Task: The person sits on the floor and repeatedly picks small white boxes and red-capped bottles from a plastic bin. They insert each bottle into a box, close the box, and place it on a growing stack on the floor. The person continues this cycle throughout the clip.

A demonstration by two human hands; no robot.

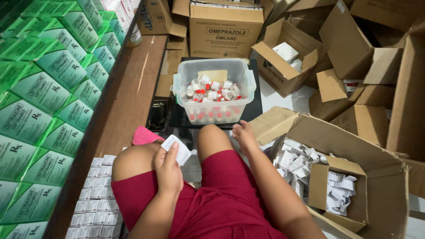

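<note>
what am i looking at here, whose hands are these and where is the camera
There is no machine here. The single picture comes from a camera worn on a person's head, looking down at their own lap and two bare hands as they sit in red shorts.

The left hand holds a small folded white paper leaflet. The right hand is empty and reaches forward near a clear plastic tub filled with small red-capped vials.

To the right, an open cardboard box holds many more folded leaflets. To the left, green medicine cartons are stacked along a wooden shelf, with rows of small white boxes below.
</note>
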